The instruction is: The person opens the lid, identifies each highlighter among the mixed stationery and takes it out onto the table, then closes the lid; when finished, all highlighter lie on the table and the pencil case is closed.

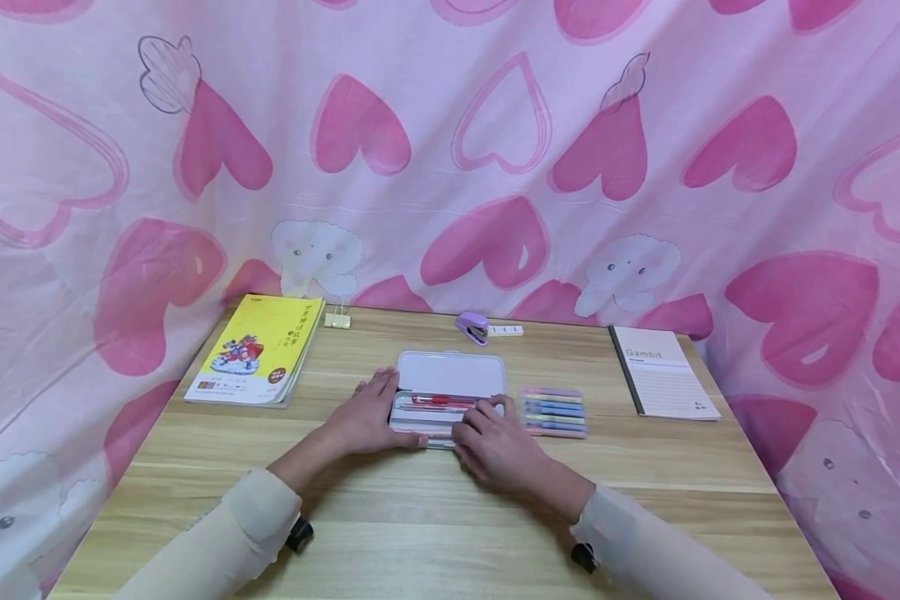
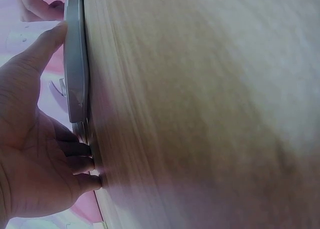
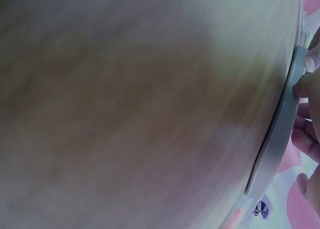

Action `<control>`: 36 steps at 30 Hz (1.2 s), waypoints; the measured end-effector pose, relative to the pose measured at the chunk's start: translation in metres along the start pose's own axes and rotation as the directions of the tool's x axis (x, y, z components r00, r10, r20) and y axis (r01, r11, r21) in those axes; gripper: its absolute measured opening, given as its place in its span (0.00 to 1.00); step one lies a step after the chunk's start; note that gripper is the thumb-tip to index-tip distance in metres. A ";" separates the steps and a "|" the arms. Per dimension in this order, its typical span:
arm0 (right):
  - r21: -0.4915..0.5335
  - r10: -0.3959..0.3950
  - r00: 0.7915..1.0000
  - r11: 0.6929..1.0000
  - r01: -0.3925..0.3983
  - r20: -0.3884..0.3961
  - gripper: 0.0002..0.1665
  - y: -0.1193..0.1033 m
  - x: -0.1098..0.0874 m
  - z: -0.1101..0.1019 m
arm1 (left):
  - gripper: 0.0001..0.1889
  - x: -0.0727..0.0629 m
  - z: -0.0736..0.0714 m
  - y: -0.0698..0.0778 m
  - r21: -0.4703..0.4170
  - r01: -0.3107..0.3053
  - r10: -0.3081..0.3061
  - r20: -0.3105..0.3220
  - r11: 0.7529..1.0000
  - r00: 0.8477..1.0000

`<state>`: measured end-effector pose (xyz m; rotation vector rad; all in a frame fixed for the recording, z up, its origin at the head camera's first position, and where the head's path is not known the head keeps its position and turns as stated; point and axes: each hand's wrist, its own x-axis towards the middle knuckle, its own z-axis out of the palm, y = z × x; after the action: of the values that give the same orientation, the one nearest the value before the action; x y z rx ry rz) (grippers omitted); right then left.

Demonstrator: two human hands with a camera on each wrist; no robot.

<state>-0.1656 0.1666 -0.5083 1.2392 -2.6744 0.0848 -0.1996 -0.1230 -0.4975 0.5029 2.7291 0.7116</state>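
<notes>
A white pencil case [image 1: 411,423] lies open in front of me, its lid [image 1: 452,369] tipped back away from me. Inside it are a red pen [image 1: 441,400] and other slim items. My left hand [image 1: 366,421] rests against the left end, the thumb along the front rim and the fingers extended beside it. In the left wrist view that thumb [image 2: 47,44] touches the grey side wall [image 2: 76,64]. Over the right end my right hand [image 1: 498,437] reaches in with bent fingers near the pen ends; I cannot tell whether they pinch one.
Right of the case lies a clear pack of coloured pens [image 1: 553,412]. Behind are a purple stapler [image 1: 472,327], a white strip [image 1: 506,331] and a binder clip [image 1: 337,320]. A yellow book [image 1: 258,346] lies left, a notebook [image 1: 666,375] right. A heart-patterned curtain [image 1: 450,167] hangs behind.
</notes>
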 end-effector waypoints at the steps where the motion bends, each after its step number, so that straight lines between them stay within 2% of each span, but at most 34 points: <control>1: 0.006 0.009 1.000 1.000 -0.009 -0.006 0.16 0.000 0.000 0.000 | 0.72 0.000 0.000 0.000 0.004 0.000 0.000 -0.001 1.000 1.000; 9: 0.070 0.085 0.995 0.994 -0.082 -0.053 0.14 -0.003 0.006 -0.002 | 0.73 -0.001 0.000 -0.001 0.017 0.009 -0.009 0.000 1.000 1.000; 14: 0.078 0.103 0.993 0.992 -0.097 -0.066 0.13 -0.002 0.010 0.003 | 0.73 -0.001 0.000 -0.001 0.022 0.019 -0.019 0.009 1.000 1.000; 28: 0.027 0.023 0.997 0.999 -0.021 -0.069 0.11 0.003 0.029 0.005 | 0.73 -0.001 0.001 -0.001 0.034 0.024 -0.025 0.006 0.999 1.000; 36: -0.005 -0.017 1.000 1.000 0.017 -0.001 0.12 0.000 0.038 0.006 | 0.73 0.000 0.002 -0.002 0.021 0.016 -0.016 -0.001 1.000 1.000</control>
<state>-0.1900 0.1373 -0.5070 1.2607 -2.6613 0.0764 -0.1995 -0.1235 -0.5001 0.4842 2.7414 0.6803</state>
